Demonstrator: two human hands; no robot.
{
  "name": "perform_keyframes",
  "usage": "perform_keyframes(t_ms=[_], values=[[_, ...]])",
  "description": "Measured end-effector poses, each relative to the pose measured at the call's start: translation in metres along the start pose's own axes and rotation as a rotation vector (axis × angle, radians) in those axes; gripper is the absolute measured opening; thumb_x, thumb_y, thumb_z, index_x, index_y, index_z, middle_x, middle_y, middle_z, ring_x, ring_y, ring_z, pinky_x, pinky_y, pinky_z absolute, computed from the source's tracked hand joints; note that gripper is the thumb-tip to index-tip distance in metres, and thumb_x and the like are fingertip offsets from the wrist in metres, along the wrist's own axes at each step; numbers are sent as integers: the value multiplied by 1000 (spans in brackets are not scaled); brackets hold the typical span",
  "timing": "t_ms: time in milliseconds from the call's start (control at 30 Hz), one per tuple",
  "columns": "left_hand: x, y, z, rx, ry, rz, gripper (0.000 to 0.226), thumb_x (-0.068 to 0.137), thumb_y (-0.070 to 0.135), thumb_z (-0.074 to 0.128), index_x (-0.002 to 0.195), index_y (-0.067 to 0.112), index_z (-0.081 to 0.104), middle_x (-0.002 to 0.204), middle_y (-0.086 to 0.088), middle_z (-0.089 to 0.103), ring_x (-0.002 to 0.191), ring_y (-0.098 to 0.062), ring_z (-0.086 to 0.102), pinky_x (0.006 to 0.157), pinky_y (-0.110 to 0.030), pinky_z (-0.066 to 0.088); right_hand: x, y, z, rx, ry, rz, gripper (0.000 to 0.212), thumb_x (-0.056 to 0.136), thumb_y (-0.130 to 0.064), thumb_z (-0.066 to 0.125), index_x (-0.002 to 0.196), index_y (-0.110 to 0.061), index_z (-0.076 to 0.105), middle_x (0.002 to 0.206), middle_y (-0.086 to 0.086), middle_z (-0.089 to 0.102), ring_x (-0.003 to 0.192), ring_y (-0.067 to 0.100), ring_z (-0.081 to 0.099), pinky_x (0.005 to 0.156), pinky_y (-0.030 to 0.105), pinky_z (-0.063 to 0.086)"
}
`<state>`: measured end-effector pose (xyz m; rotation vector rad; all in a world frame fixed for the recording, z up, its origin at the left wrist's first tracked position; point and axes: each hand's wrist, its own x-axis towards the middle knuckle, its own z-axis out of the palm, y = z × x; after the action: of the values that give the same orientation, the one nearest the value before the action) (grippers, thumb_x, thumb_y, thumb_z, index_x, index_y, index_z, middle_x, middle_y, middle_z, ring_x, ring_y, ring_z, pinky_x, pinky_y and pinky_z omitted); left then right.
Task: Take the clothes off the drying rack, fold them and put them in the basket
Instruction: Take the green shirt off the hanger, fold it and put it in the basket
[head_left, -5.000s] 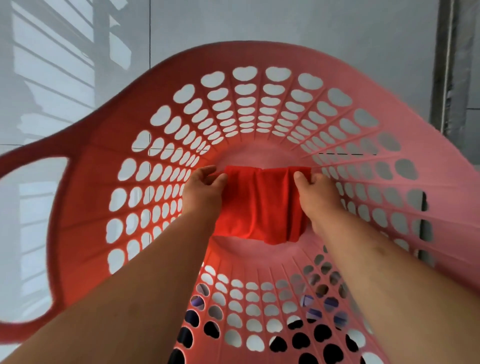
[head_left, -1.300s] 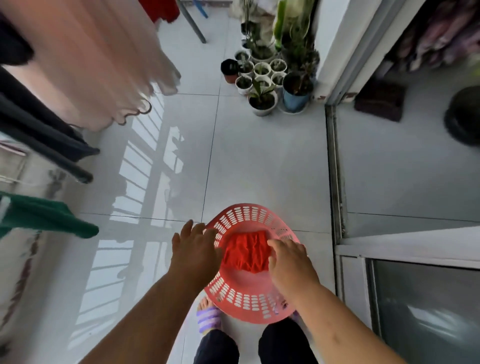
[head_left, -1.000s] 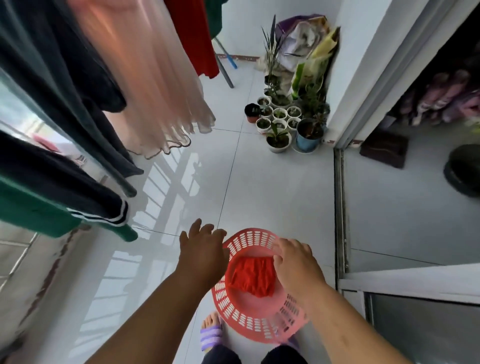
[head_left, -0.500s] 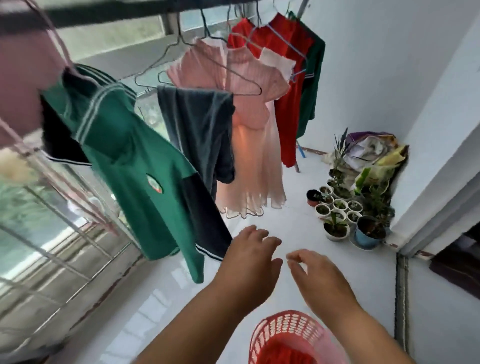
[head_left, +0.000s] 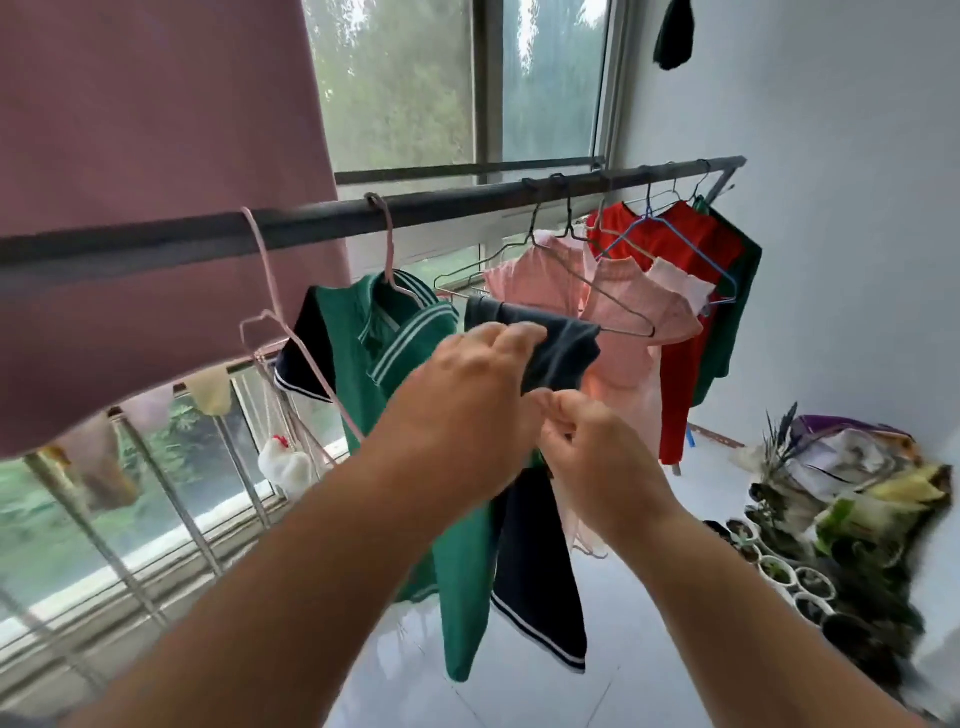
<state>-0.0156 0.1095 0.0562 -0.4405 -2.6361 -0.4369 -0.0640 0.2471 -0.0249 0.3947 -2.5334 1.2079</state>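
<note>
One garment held, dark shorts (head_left: 563, 353) | left grip (head_left: 457, 410) clamps top fold; right grip (head_left: 592, 457) pinches lower edge

Left hand (head_left: 462, 405) is raised below the drying rail (head_left: 467, 208), fingers curled over the top fold of a dark grey garment (head_left: 561, 353) hanging there. Right hand (head_left: 587, 452) sits just below it, fingers curled at the cloth's lower edge; whether it pinches the cloth cannot be told. Green shirt (head_left: 374, 353) hangs just left of the grey piece, pink dress (head_left: 639, 332) just right, red garments (head_left: 675, 244) beyond.
</note>
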Motion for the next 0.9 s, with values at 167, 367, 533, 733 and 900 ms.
perform_keyframes(t_ms=[167, 367, 533, 733, 900], values=[[30, -42, -23, 15, 25, -182, 53, 96, 35, 54, 144, 20, 36, 139, -8, 51, 124, -25, 51, 101, -37, 42, 40, -12, 36, -148, -45, 102, 31, 97, -26, 55, 127, -20, 61, 116, 4, 69, 107, 25, 63, 91, 36, 50], [58, -93, 3, -88, -200, -504, 65, 100, 37, 46, 151, 10, 16, 152, -16, 34, 134, -33, 39, 104, -42, 37, 37, -6, 38, 68, 84, 172, 10, 91, -24, 65, 85, -21, 72, 70, -5, 70, 70, 15, 65, 70, 36, 55], [66, -92, 23, -147, -134, -469, 36, 94, 36, 56, 119, 10, 54, 114, -11, 62, 91, -25, 58, 77, -36, 49, 32, -5, 21, 109, 184, 125, 15, 94, -19, 63, 79, -16, 64, 65, -4, 63, 59, 10, 55, 53, 12, 40], [74, -58, 24, -526, 121, -299, 2, 91, 20, 63, 91, 19, 65, 80, 2, 64, 64, -15, 56, 62, -30, 51, 12, 13, -7, 190, 333, 208, 15, 99, -16, 54, 86, -15, 62, 73, -4, 64, 69, 12, 59, 63, 24, 45], [83, -25, 16, -569, 81, -26, 7, 92, 18, 64, 95, 24, 62, 92, 9, 63, 80, -5, 58, 73, -10, 43, -5, 30, -18, 304, 211, 421, 19, 100, -18, 50, 88, -16, 65, 81, 1, 67, 73, 13, 60, 61, 22, 45]])
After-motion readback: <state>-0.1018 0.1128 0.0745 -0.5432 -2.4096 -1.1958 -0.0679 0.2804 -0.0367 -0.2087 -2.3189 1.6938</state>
